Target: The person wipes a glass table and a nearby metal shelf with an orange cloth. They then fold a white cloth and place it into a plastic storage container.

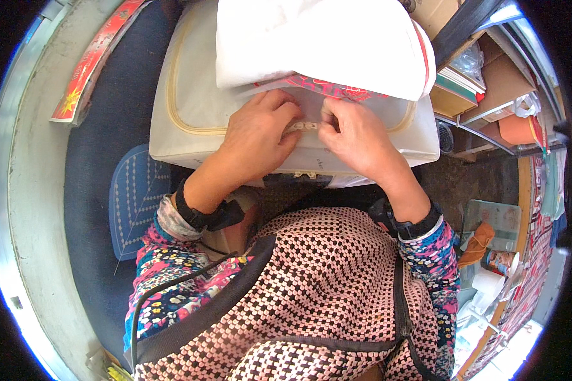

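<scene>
A pale fabric storage box (190, 81) with a beige zip around its lid is in front of me. On the lid rests a bulky white bundle (314, 38), its lower edge in clear plastic with red print (343, 88). My left hand (262, 133) is at the plastic's near edge, fingers curled; its fingertips are partly hidden. My right hand (355, 133) has its fingers closed on the plastic's edge. Between the hands, the zip pulls (307, 125) lie at the front of the lid.
A blue patterned cushion or insole-shaped pad (136, 205) lies at left on dark blue cloth, with a red printed strip (95, 62) further up. To the right are a cardboard box (500, 71), an orange pot (517, 128), an orange cloth (476, 245) and a white paper roll (488, 283).
</scene>
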A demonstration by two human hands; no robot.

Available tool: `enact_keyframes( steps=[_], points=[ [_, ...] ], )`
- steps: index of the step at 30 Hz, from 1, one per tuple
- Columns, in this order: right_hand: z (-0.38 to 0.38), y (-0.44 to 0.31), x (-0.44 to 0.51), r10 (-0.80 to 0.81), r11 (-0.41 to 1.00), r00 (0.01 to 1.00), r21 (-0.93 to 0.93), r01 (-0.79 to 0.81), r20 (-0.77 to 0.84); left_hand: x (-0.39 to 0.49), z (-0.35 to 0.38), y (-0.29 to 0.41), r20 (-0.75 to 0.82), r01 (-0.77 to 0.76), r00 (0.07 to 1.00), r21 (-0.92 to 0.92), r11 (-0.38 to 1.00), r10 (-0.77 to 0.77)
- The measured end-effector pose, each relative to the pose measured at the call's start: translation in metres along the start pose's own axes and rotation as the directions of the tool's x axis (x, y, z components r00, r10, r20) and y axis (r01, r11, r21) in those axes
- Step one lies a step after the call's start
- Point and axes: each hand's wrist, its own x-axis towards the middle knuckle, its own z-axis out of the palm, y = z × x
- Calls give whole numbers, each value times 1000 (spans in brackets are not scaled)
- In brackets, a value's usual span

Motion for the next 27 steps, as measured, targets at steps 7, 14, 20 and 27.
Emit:
enact_keyframes(
  steps=[7, 14, 20, 27],
  points=[
    [24, -10, 5, -55, 978, 998, -203, 46, -40, -2, 5, -2, -15, -55, 998, 72, 996, 56],
    [18, -3, 4, -69, 998, 997, -13, 69, -45, 0, -1, 4, -47, -78, 996, -9, 997, 77],
    [-1, 4, -3, -106, 994, 994, 7, 106, -35, 0, -11, 8, 10, 37, 999, -218, 975, -35],
    [-46, 27, -29, -31, 972, 997, -233, 15, -65, 0, -14, 9, 36, 102, 995, -260, 960, -96]
  ],
)
